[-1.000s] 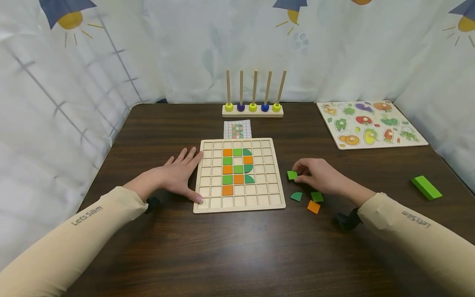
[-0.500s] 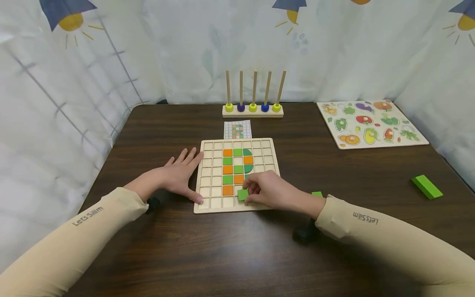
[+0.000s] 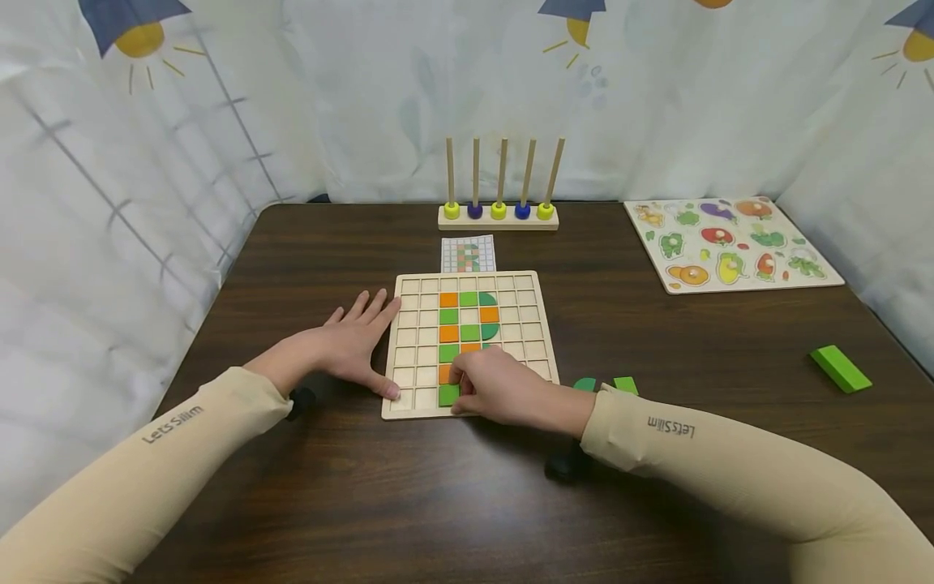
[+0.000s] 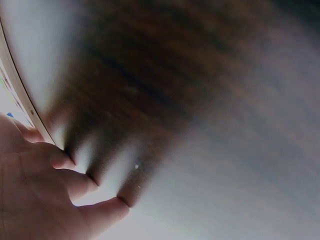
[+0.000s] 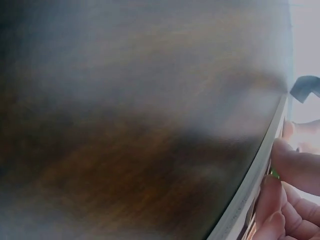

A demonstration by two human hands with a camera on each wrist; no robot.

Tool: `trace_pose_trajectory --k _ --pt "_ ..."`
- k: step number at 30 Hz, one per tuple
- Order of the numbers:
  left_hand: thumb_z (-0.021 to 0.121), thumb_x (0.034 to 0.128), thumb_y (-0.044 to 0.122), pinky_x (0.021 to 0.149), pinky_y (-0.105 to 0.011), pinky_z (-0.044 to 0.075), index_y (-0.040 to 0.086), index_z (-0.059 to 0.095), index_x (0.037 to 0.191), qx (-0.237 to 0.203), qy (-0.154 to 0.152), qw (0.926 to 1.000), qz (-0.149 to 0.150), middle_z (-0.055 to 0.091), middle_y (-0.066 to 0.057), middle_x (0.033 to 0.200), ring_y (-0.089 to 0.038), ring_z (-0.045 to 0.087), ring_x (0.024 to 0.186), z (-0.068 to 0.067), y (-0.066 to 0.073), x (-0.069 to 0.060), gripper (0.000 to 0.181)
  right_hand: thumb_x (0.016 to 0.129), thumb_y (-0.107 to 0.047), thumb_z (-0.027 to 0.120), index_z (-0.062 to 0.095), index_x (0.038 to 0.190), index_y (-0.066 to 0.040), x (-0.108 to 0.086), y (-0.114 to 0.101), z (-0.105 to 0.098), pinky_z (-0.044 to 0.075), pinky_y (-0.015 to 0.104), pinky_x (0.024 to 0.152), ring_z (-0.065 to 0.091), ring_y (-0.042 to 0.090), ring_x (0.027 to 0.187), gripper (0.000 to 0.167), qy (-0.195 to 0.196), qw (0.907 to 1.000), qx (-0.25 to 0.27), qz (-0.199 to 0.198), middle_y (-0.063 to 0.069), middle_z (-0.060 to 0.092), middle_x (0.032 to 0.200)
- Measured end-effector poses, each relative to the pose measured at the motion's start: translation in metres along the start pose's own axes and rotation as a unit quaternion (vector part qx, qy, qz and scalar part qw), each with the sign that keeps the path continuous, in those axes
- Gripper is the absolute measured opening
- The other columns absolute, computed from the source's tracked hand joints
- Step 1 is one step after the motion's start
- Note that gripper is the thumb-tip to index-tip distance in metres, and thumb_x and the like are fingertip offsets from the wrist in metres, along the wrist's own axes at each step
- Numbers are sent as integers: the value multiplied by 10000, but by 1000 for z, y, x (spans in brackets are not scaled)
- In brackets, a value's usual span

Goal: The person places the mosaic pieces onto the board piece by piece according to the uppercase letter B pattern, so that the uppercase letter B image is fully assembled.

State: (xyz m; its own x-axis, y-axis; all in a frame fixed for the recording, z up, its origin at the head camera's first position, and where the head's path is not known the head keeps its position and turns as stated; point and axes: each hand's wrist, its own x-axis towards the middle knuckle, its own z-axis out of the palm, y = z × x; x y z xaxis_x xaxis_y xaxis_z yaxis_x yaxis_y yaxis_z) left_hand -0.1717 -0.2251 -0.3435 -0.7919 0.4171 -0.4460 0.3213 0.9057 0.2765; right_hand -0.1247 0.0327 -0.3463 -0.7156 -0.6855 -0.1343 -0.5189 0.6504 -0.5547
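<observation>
A square wooden grid board [image 3: 409,397] lies in front of me, with orange, green and dark green tiles set in its cells. In its bottom row my right hand [image 3: 499,388] pinches a light green square tile [image 3: 448,396] between thumb and fingers. The right wrist view catches a sliver of that green tile [image 5: 274,173] between the fingertips, beside the board's edge. With fingers spread, my left hand [image 3: 353,345] rests at the board's left edge, its thumb on the lower left corner. In the left wrist view the left hand's fingers [image 4: 102,215] lie straight on the table.
A pattern card [image 3: 468,254] touches the board's far side. Behind it stands a peg rack [image 3: 499,217] with beads. At the right are a vegetable puzzle [image 3: 704,258] and a green block [image 3: 840,369]. A loose green tile [image 3: 625,385] and a dark green piece [image 3: 584,384] show beyond the right wrist.
From the loose pieces at the right, my right hand has carried the light green tile leftward onto the board's bottom row. The left hand has stayed in place.
</observation>
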Motion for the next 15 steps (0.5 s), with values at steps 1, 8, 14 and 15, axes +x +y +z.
trace_pose_trajectory --k 1,8,14,15 --pt "802 696 736 1176 -763 82 61 -33 1649 -2 -2 10000 1 -82 -266 1701 -527 -66 1556 0 0 0 1435 824 -153 869 700 955 -41 0 0 0 498 212 647 565 33 626 241 -4 10000 -3 -6 -47 666 679" --pt "804 700 729 1177 -761 79 56 -34 1647 -12 -3 10000 11 -80 -270 1700 -528 -67 1555 -2 2 -1 1433 822 -167 875 707 961 -38 0 0 -1 501 202 655 568 29 632 253 -48 10000 0 -2 -45 670 685" --pt "802 696 736 1178 -761 77 56 -34 1648 -27 -10 10000 7 -80 -269 1701 -528 -68 1555 -1 1 0 1438 842 -183 859 724 987 -36 1 1 0 509 205 667 574 33 644 246 -2 9999 -70 -85 -42 674 706" --pt "802 696 737 1177 -761 77 56 -33 1648 -28 -8 10000 8 -80 -269 1700 -529 -67 1555 -1 1 0 1438 851 -180 851 725 983 -38 2 2 0 507 204 665 570 33 641 231 11 9999 -81 -105 -40 671 704"
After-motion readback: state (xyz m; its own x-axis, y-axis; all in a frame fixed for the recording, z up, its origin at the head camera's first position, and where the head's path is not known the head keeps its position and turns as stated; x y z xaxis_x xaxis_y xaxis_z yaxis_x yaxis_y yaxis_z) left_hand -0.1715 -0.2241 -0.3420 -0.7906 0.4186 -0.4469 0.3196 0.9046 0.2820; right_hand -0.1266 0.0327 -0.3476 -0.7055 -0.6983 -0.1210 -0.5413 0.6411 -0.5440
